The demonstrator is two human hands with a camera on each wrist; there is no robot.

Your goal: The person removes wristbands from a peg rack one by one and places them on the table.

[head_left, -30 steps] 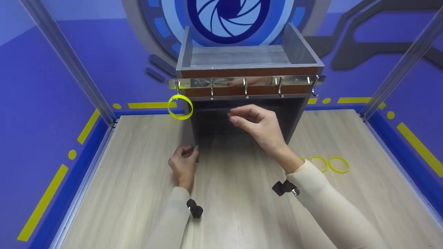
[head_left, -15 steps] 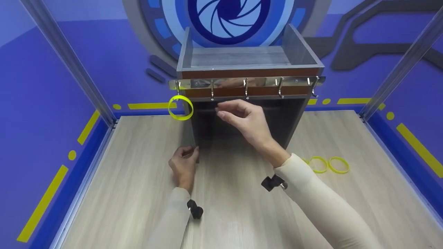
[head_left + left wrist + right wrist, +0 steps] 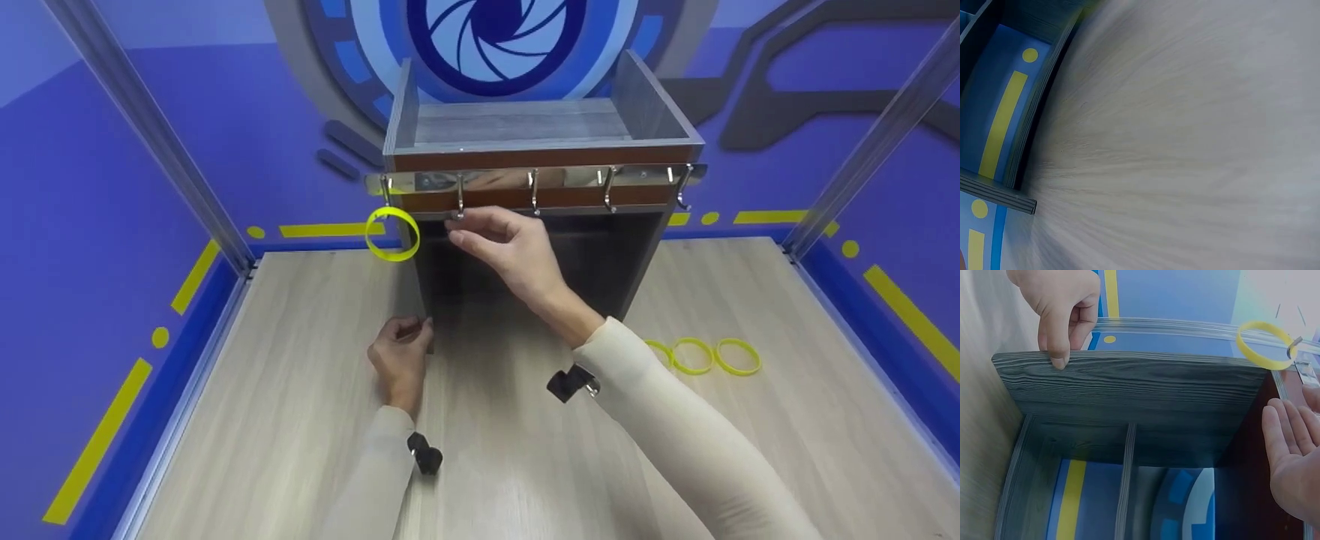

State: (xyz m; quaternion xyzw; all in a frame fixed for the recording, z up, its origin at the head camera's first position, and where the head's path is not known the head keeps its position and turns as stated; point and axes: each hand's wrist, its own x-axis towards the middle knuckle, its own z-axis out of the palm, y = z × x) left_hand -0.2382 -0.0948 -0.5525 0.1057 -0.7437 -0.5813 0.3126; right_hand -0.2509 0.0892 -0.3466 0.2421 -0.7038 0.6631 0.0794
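Observation:
A yellow ring [image 3: 390,258] hangs from the leftmost hook of a metal hook rail [image 3: 570,177], which runs across the front of a grey wood-grain shelf unit [image 3: 517,135]. In the head view, my right hand [image 3: 517,255] is in front of the unit, its fingertips right at the lower end of the second hook [image 3: 460,196]. The right wrist view shows its fingers relaxed with nothing between them. My left hand [image 3: 397,356] pinches the edge of the unit's left side panel [image 3: 1129,377], low by the table, thumb on the inner face.
Three more yellow rings lie in a row on the wooden table [image 3: 495,450] to the right, the nearest ring [image 3: 660,346] partly covered by the right sleeve [image 3: 675,405]. Blue patterned walls [image 3: 202,135] and metal posts [image 3: 142,112] enclose the table.
My right hand has moved left and slightly up, from below the middle hook to the second hook. My left hand, the shelf unit and the hanging ring have stayed in place.

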